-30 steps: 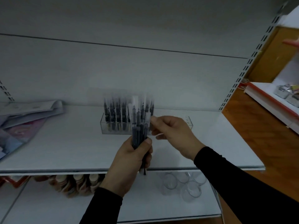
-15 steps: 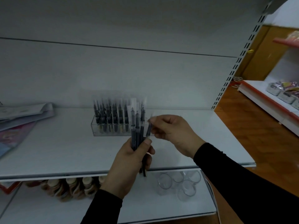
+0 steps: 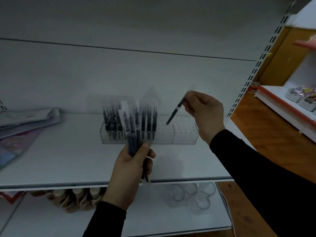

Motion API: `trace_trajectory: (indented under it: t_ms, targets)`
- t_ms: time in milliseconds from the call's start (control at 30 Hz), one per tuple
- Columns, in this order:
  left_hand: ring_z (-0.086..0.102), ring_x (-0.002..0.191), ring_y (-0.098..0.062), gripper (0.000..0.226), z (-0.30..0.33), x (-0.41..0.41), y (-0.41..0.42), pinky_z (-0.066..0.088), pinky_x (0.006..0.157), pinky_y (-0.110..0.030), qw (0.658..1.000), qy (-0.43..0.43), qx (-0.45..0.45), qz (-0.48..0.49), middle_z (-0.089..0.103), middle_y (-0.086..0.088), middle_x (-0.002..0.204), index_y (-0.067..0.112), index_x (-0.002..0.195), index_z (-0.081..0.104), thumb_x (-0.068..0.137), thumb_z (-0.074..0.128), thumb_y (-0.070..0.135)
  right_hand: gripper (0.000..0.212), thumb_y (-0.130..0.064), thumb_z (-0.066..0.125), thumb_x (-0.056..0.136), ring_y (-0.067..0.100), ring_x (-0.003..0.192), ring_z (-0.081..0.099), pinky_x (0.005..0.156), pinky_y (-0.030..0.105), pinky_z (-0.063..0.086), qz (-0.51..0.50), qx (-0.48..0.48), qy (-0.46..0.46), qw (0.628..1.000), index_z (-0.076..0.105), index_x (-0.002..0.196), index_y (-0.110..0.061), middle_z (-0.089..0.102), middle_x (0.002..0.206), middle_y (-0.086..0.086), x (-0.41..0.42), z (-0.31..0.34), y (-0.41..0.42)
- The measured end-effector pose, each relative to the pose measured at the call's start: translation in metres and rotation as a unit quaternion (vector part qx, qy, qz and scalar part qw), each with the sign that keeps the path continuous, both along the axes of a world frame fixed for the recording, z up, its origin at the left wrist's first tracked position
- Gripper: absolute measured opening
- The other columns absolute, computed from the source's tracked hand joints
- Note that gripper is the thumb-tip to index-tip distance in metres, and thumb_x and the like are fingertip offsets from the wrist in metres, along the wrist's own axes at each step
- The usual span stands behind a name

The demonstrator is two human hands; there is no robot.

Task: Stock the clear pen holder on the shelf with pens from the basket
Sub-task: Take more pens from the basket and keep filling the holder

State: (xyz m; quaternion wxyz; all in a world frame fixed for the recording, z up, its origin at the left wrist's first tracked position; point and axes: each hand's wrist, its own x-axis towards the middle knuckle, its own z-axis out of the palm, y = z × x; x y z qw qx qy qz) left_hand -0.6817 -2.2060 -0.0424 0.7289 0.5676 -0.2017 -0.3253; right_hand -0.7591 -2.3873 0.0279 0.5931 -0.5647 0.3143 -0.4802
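Retail shop, white slotted gondola shelving (image 3: 253,77), stocked pen display (image 3: 148,132), packaged goods (image 3: 302,98) on neighbouring shelf

No readable text, label, brand or number anywhere. Pens (image 3: 130,127) and clear pen holder (image 3: 184,134): no legible print. Printed sheets (image 3: 25,124) left of holder: coloured artwork, lettering too blurred to read. Packets (image 3: 302,96) on far shelf right of holder: too small to read.
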Motion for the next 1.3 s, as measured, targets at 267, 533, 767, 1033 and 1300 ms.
trace_trajectory:
  t_ms: [267, 533, 767, 1033, 1300]
  targets:
    - [0.045, 0.049, -0.016, 0.014, 0.0, 0.007, 0.002, 0.034, 0.051, -0.032, 1.0, 0.01, -0.007, 0.015, 0.061, -0.003, 0.068, 0.01, 0.084, 0.059, 0.095, 0.054, 0.016, 0.007, -0.018, 0.071, 0.087, 0.014, 0.083, 0.07, 0.085, 0.029, 0.058, 0.024, -0.062, 0.05, 0.997, 0.074, 0.094, -0.016, 0.074, 0.084, 0.0, 0.028, -0.008, -0.004]
    - [0.044, 0.048, -0.016, 0.017, 0.001, 0.012, 0.003, 0.035, 0.05, -0.031, 1.0, 0.014, -0.009, 0.023, 0.061, -0.003, 0.067, 0.01, 0.08, 0.058, 0.095, 0.053, 0.015, 0.004, -0.023, 0.072, 0.087, 0.017, 0.084, 0.071, 0.086, 0.033, 0.058, 0.025, -0.105, 0.086, 0.99, 0.074, 0.091, -0.023, 0.075, 0.084, -0.002, 0.04, -0.013, -0.006]
    - [0.044, 0.049, -0.017, 0.017, 0.0, 0.015, 0.005, 0.036, 0.051, -0.031, 0.999, 0.019, -0.013, 0.023, 0.06, -0.005, 0.068, 0.011, 0.08, 0.057, 0.095, 0.053, 0.016, 0.003, -0.026, 0.071, 0.088, 0.013, 0.083, 0.071, 0.085, 0.034, 0.058, 0.038, -0.138, 0.144, 0.979, 0.074, 0.088, -0.027, 0.074, 0.085, -0.006, 0.045, -0.025, -0.002]
    - [0.044, 0.049, -0.019, 0.034, -0.001, 0.017, 0.007, 0.033, 0.055, -0.036, 1.0, 0.019, -0.012, 0.019, 0.058, -0.007, 0.064, 0.023, 0.064, 0.066, 0.095, 0.054, 0.017, 0.007, -0.027, 0.068, 0.09, 0.01, 0.072, 0.067, 0.082, 0.031, 0.059, 0.017, -0.16, 0.177, 0.971, 0.074, 0.087, -0.023, 0.072, 0.078, -0.007, 0.046, -0.035, -0.003]
    - [0.045, 0.049, -0.018, 0.018, 0.0, 0.017, 0.006, 0.036, 0.052, -0.032, 1.0, 0.016, -0.007, 0.024, 0.06, -0.005, 0.067, 0.01, 0.079, 0.058, 0.095, 0.053, 0.015, 0.009, -0.026, 0.069, 0.089, 0.018, 0.082, 0.07, 0.084, 0.034, 0.058, 0.018, -0.14, 0.182, 0.973, 0.074, 0.093, -0.019, 0.073, 0.083, -0.004, 0.048, -0.041, -0.002]
